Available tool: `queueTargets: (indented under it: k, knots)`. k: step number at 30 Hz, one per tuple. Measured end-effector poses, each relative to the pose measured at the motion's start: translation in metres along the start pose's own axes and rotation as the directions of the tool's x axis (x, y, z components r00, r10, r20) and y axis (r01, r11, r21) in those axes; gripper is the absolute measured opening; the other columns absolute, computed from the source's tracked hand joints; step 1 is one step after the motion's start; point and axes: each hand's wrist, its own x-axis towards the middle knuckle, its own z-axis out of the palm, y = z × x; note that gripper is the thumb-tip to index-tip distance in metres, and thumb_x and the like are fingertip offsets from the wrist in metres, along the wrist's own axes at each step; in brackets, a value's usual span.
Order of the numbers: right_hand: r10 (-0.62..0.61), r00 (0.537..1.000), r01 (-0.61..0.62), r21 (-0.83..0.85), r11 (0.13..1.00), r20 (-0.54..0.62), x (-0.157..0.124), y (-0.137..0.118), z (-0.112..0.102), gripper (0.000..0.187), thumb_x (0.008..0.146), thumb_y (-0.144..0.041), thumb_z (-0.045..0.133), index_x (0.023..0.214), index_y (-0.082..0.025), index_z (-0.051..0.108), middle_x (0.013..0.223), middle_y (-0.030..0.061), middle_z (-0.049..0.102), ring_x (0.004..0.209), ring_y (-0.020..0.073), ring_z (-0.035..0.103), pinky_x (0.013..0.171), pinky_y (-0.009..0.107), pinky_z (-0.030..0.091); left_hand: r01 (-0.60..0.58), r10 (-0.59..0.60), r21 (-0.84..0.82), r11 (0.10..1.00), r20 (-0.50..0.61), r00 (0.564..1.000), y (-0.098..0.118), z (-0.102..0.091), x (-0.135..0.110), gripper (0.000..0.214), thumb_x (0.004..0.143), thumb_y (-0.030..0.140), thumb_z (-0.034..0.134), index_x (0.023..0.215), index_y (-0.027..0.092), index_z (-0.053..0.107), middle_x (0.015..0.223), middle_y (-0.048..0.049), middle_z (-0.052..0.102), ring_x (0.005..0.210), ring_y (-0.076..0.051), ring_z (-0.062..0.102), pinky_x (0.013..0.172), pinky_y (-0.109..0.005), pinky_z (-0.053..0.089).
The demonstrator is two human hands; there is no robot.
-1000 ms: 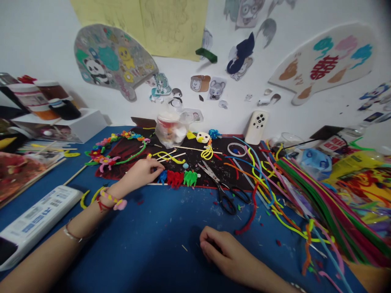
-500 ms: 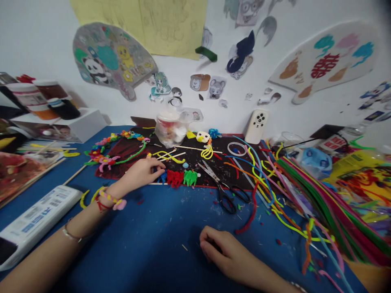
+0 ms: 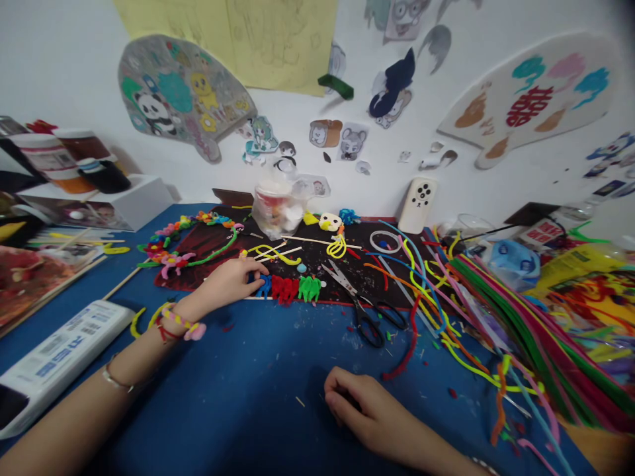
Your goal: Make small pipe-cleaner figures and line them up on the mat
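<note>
My left hand reaches over the black mat, thumb and fingers curled together at a small bent blue pipe-cleaner piece, partly covered by the fingertips. Beside that piece, in a row along the mat's front edge, lie bent red pipe-cleaner pieces and green pipe-cleaner pieces. A thin pale stick runs along the edge near them. My right hand rests on the blue tabletop in a loose fist, with nothing showing in it. Scissors with black handles lie partly open to the right of the row.
Loose pipe cleaners and a thick bundle of them spread over the right side. A white phone leans on the wall. A pipe-cleaner garland lies at left, behind a long white package. A bagged tub stands at the back.
My left hand has shifted very slightly left, and more of the blue pipe-cleaner piece shows beside its fingertips. My right hand has stayed in place.
</note>
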Motion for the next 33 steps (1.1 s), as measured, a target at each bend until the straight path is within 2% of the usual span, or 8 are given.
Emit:
queueTargets:
  k: [14,18,21,24,26,29,31,33]
  knots:
    - [-0.012,1.000,0.013,0.015,1.000,-0.022,-0.001,-0.002,-0.001,0.018,0.090,-0.028,0.038,0.079,-0.018,0.048,0.066,-0.0044,0.050,0.059,0.0074,0.043,0.054,0.016,0.032,0.013,-0.014,-0.021,1.000,-0.069,0.997,0.008,-0.007,-0.001,0.020,0.080,0.023,0.048,0.091,0.017,0.064,0.072,-0.0006,0.063,0.059,-0.010,0.053,0.058,-0.021,0.039]
    - [-0.045,0.999,0.045,0.034,0.998,-0.026,0.000,0.000,0.001,0.033,0.092,-0.030,0.032,0.069,-0.016,0.052,0.058,-0.0040,0.048,0.054,0.0070,0.044,0.053,0.016,0.033,0.008,-0.012,-0.050,0.999,-0.086,0.996,0.013,-0.008,-0.001,0.021,0.082,0.025,0.047,0.091,0.017,0.064,0.076,-0.0010,0.064,0.058,-0.010,0.053,0.056,-0.020,0.039]
    - [-0.082,0.992,0.077,-0.047,0.996,-0.093,0.000,0.003,-0.006,0.046,0.094,-0.033,0.026,0.060,-0.016,0.053,0.053,-0.0032,0.048,0.051,0.0072,0.045,0.053,0.018,0.033,0.005,-0.016,-0.098,0.995,-0.116,0.993,0.024,-0.010,-0.002,0.023,0.084,0.030,0.045,0.089,0.017,0.063,0.078,-0.0013,0.065,0.060,-0.010,0.053,0.056,-0.020,0.039]
    - [-0.047,0.966,-0.016,-0.242,0.970,-0.253,-0.001,0.010,-0.031,0.036,0.093,-0.028,0.025,0.082,-0.017,0.058,0.061,-0.0006,0.056,0.055,0.0101,0.051,0.054,0.020,0.036,-0.010,-0.005,-0.142,0.990,-0.106,0.994,0.039,-0.015,-0.004,0.025,0.086,0.032,0.043,0.086,0.017,0.063,0.078,-0.0008,0.064,0.061,-0.009,0.053,0.058,-0.020,0.040]
    - [0.061,0.913,-0.231,-0.388,0.892,-0.404,-0.001,0.018,-0.058,0.031,0.091,-0.020,0.025,0.107,-0.018,0.052,0.065,0.0007,0.061,0.056,0.0127,0.056,0.056,0.022,0.039,-0.038,0.022,-0.166,0.985,-0.100,0.995,0.050,-0.017,-0.005,0.025,0.086,0.032,0.043,0.087,0.018,0.063,0.078,-0.0009,0.065,0.061,-0.009,0.053,0.057,-0.020,0.040]
    - [0.097,0.700,-0.616,-0.528,0.585,-0.708,-0.003,0.035,-0.104,0.032,0.088,-0.025,0.034,0.115,-0.017,0.048,0.101,0.0123,0.062,0.084,0.0224,0.061,0.066,0.029,0.042,-0.097,0.081,-0.186,0.978,-0.093,0.992,0.066,-0.018,-0.006,0.025,0.086,0.032,0.044,0.090,0.018,0.064,0.080,-0.0019,0.065,0.062,-0.010,0.054,0.058,-0.021,0.041]
    - [0.216,0.654,-0.726,-0.522,0.447,-0.725,-0.005,0.049,-0.133,0.030,0.087,-0.030,0.035,0.104,-0.015,0.055,0.102,0.0155,0.062,0.090,0.0260,0.060,0.069,0.032,0.043,-0.149,0.137,-0.195,0.969,-0.074,0.988,0.076,-0.019,-0.005,0.025,0.087,0.031,0.043,0.091,0.018,0.064,0.078,-0.0023,0.065,0.062,-0.010,0.054,0.059,-0.022,0.041]
    - [0.256,0.626,-0.759,-0.499,0.419,-0.737,-0.008,0.063,-0.156,0.032,0.086,-0.031,0.037,0.093,-0.012,0.061,0.096,0.0186,0.064,0.089,0.0285,0.061,0.070,0.034,0.044,-0.196,0.191,-0.200,0.960,-0.049,0.980,0.087,-0.021,-0.004,0.025,0.087,0.031,0.042,0.090,0.018,0.064,0.075,-0.0020,0.065,0.060,-0.010,0.054,0.059,-0.022,0.042]
